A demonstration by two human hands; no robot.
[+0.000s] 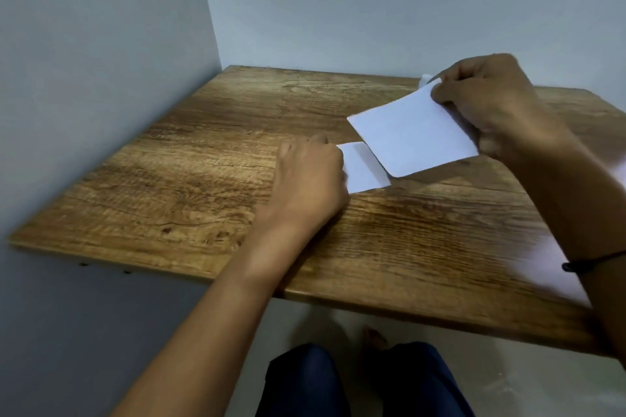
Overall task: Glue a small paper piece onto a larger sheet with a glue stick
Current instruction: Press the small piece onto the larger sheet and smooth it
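Right of centre in the frame, the right hand (487, 105) pinches one white paper (411, 135) by its far edge and holds it tilted above the table (203, 162). Just left and below, the left hand (310, 176), fingers curled, holds a second white paper (364, 167) that lies flat on the wood. The lifted paper overlaps this one at its right side.
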